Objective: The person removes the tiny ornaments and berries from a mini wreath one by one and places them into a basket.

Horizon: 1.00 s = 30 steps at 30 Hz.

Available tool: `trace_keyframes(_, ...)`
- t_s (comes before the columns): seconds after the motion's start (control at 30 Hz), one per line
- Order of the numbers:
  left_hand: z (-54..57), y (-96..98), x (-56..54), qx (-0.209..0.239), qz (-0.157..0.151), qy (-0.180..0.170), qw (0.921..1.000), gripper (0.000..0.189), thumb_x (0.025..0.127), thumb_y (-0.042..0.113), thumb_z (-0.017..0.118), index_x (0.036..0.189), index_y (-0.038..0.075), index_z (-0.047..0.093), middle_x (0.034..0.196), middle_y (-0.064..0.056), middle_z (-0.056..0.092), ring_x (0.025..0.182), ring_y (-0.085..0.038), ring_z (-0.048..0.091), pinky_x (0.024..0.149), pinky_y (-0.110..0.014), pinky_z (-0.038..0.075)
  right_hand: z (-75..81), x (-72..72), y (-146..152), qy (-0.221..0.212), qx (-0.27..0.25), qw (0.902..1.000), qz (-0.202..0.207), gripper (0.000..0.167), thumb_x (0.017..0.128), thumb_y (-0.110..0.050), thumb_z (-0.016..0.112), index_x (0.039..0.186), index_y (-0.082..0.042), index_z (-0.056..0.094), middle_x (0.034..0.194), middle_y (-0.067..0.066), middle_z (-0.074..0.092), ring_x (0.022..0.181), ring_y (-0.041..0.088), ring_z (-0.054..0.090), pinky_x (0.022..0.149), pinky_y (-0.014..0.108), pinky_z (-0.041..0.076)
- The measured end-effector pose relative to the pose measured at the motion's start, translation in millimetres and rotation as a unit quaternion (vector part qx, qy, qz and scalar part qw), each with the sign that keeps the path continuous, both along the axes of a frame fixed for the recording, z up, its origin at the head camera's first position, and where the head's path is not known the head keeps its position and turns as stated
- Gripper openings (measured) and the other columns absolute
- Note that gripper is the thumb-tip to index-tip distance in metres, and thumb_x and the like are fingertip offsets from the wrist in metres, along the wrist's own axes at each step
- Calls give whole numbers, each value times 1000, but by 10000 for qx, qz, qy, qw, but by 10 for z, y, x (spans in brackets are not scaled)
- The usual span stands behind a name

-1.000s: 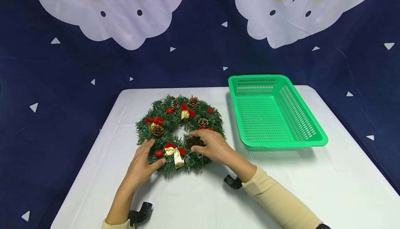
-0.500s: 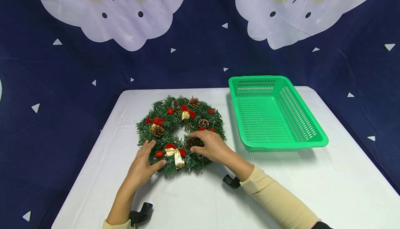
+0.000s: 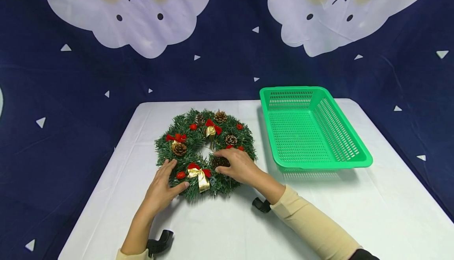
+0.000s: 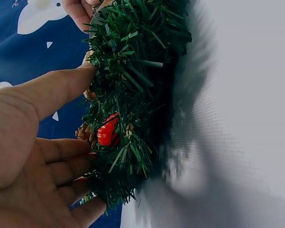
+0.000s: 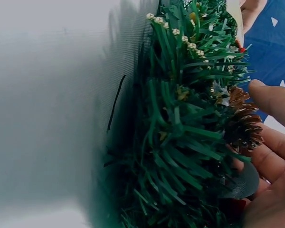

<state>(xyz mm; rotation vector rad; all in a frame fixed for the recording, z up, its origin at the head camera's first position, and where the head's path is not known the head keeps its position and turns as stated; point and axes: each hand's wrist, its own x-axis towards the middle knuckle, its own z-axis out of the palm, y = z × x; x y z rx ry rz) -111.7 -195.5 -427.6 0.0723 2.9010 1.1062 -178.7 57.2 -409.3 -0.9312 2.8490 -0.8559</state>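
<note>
A green tinsel wreath with red and gold bows, red berries and pine cones lies flat on the white table. My left hand rests at its front left, thumb and fingers spread. Between them a red strawberry-like ornament shows in the left wrist view. On the front right, my right hand reaches over the wreath, thumb and fingers loosely on either side of a dark pine cone. The right wrist view has the thumb near this pine cone; the other fingers are partly hidden behind it.
A green plastic basket stands at the table's back right, with a gap between it and the wreath. Dark blue cloth with clouds hangs behind the table. Black wrist mounts sit under both forearms.
Both hands keep nearly the same place on the wreath. The right forearm has shifted very slightly left and the view has tilted a little; the wreath has not visibly moved.
</note>
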Motion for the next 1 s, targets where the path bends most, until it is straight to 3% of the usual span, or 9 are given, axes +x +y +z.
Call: trace_keyframes(1.0,-10,-3,-1,-19,8,-21,10000,84,83,32,71,149,5,26,157,-19,19,146,-39,11,110,-65,19,-92,3,-20,14,2,10000,-35,43,85,-29,69,126,-18,59,128,5,62,119,25,57,99,46,46)
